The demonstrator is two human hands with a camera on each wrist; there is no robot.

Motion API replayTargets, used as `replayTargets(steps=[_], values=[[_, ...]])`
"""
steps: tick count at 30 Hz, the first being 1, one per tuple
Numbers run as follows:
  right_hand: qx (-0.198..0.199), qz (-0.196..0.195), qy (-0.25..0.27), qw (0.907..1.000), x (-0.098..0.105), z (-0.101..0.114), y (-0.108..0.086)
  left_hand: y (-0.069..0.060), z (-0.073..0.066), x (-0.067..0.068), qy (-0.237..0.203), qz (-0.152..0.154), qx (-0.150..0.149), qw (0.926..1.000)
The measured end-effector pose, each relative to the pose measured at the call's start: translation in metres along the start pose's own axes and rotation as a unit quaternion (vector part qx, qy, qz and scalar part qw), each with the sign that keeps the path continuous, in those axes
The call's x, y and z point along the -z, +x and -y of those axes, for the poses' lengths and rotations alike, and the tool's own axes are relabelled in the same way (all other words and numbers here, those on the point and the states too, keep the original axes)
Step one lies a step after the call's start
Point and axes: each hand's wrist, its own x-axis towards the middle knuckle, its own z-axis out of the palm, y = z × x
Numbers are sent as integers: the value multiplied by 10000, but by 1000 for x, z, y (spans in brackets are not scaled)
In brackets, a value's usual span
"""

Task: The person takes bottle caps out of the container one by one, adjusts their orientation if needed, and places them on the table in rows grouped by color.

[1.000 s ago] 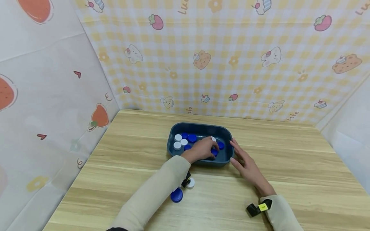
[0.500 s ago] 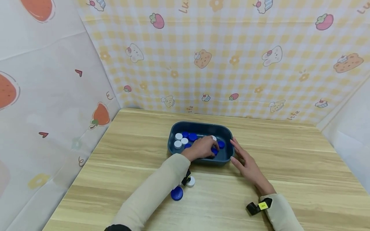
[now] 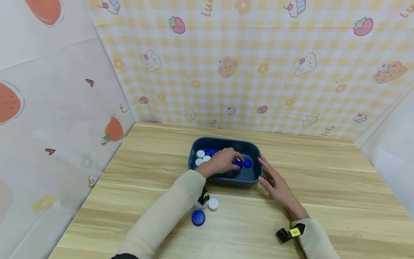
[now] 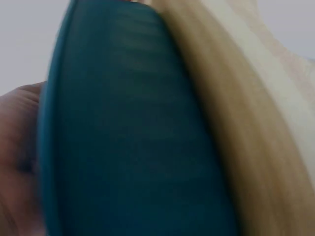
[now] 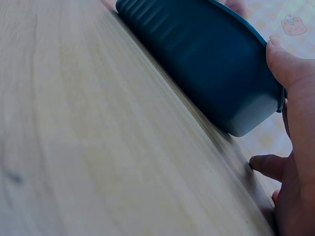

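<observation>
The left hand (image 3: pixel 223 160) reaches over the front rim into a dark blue tray (image 3: pixel 244 183), its thumb and fingers pinching a blue cap (image 3: pixel 238 164). In the left wrist view, part of the left hand (image 4: pixel 17 162) shows behind the wall of the tray (image 4: pixel 128 128); its fingertips are hidden. At the tray's right end, the right hand (image 3: pixel 279 185) touches the rim with its fingers spread. The right wrist view has the thumb of the right hand (image 5: pixel 300 123) against the end of the tray (image 5: pixel 206 64). Another blue cap (image 3: pixel 247 163) lies inside, near the right end.
White caps (image 3: pixel 200 154) and blue caps fill the tray's left part. In front of the tray, on the wooden table (image 3: pixel 245 230), lie a larger blue cap (image 3: pixel 198 218), a white cap (image 3: pixel 213 204) and another white one partly under the left wrist camera. A patterned cloth (image 3: pixel 258 82) hangs behind.
The left hand has lifted and shifted slightly back and left inside the tray, the blue cap at its fingertips moving with it. The right hand has stayed at the tray's end.
</observation>
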Motion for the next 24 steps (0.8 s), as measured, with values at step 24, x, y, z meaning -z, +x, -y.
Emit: replayTargets(steps=[24], values=[[-112, -39, -61, 9999, -1, -1, -1, -93, -14, 25, -483, -539, -1409, 9874]])
